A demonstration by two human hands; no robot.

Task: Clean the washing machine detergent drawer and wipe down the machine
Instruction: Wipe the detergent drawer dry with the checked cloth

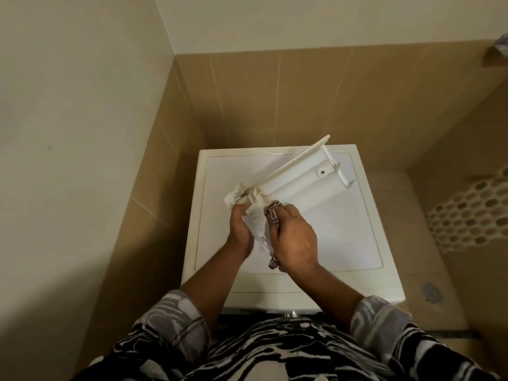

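detergent drawer (291, 177) held between both hands (270, 232)

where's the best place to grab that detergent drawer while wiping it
Probably the near, narrow end, coming from the left, where the left hand already wraps the detergent drawer. The drawer slants up and away over the washing machine, so gripping this end leaves the long flat side open to the cloth under the right hand.

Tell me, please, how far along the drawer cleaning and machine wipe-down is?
Done: the detergent drawer is out, held above the washing machine. In hand: the left hand steadies it while the right hand rubs it with a patterned cloth. Left: refitting the drawer and wiping the machine.
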